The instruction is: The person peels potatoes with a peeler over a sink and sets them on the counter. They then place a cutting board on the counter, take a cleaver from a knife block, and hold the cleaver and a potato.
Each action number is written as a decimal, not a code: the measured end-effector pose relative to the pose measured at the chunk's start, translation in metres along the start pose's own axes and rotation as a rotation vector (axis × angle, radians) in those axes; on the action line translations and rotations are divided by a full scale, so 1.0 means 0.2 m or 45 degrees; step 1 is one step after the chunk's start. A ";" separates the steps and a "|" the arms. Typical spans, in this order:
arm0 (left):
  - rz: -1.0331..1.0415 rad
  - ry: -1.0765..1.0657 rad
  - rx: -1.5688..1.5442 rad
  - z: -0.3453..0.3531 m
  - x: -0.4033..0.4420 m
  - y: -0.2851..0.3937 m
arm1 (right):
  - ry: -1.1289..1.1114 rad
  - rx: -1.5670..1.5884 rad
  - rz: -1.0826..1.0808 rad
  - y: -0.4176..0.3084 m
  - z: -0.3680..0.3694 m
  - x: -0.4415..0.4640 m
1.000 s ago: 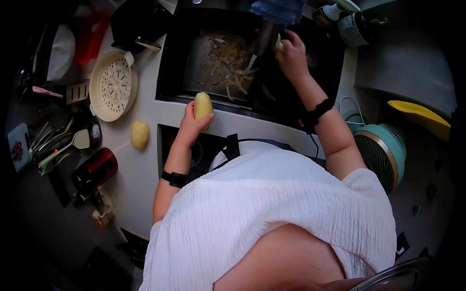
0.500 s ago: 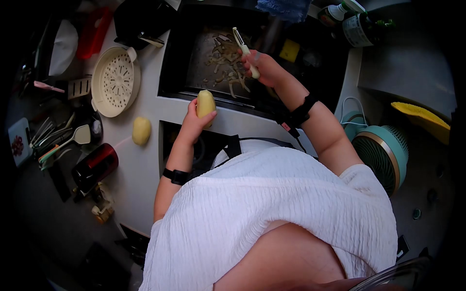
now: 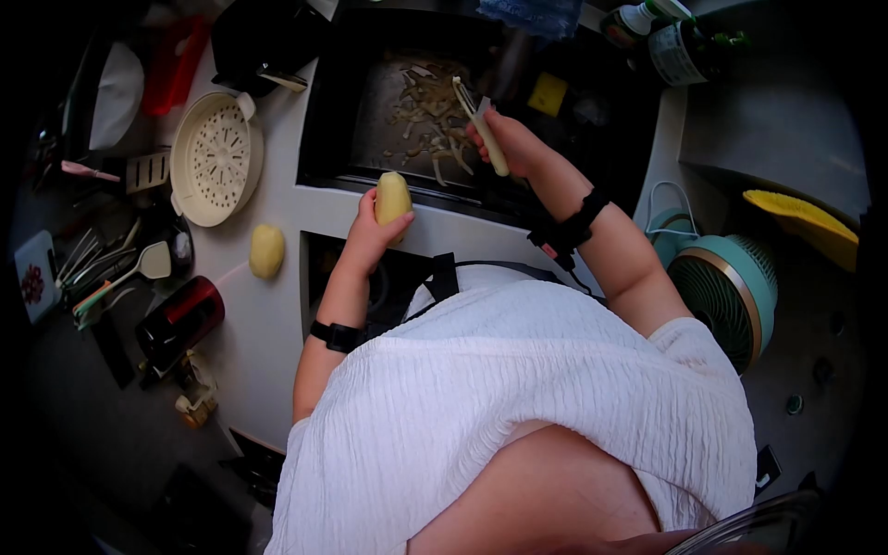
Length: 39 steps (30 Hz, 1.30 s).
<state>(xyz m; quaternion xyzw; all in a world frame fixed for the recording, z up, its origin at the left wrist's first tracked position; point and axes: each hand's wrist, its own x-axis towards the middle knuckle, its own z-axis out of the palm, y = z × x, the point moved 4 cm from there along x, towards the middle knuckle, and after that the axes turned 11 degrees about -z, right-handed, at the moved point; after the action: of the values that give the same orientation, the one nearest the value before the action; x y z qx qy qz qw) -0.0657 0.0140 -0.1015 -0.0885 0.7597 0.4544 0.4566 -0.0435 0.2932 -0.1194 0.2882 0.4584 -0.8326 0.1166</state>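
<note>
Upright in my left hand is a peeled yellow potato, near the front edge of the dark sink. My right hand is closed round a cream-handled peeler above the sink, its blade end pointing up and left. Brown and pale peelings lie in the sink below and left of the peeler. A second peeled potato rests on the white counter, left of my left hand.
A cream strainer basket stands left of the sink. In the sink's right part is a yellow sponge. Bottles stand at the back right, with a teal fan at the right. A red cylindrical container and utensils are at the left.
My right hand has come from the back of the sink toward the front left, bringing the peeler into clear view and uncovering the sponge. My left hand and its potato have barely moved.
</note>
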 end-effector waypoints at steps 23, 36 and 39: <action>-0.022 -0.011 0.028 0.02 -0.03 0.01 | 0.006 0.083 0.221 0.19 -0.06 -0.15; -0.036 -0.021 0.061 0.03 -0.02 0.01 | -0.046 0.151 0.243 0.17 -0.08 -0.16; -0.004 0.004 0.072 0.02 -0.01 0.00 | -0.073 0.155 0.242 0.14 -0.07 -0.14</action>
<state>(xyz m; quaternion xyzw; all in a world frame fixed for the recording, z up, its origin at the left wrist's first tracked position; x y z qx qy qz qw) -0.0629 0.0176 -0.1008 -0.0776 0.7729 0.4319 0.4584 -0.0022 0.2864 -0.1284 0.3127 0.3741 -0.8521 0.1903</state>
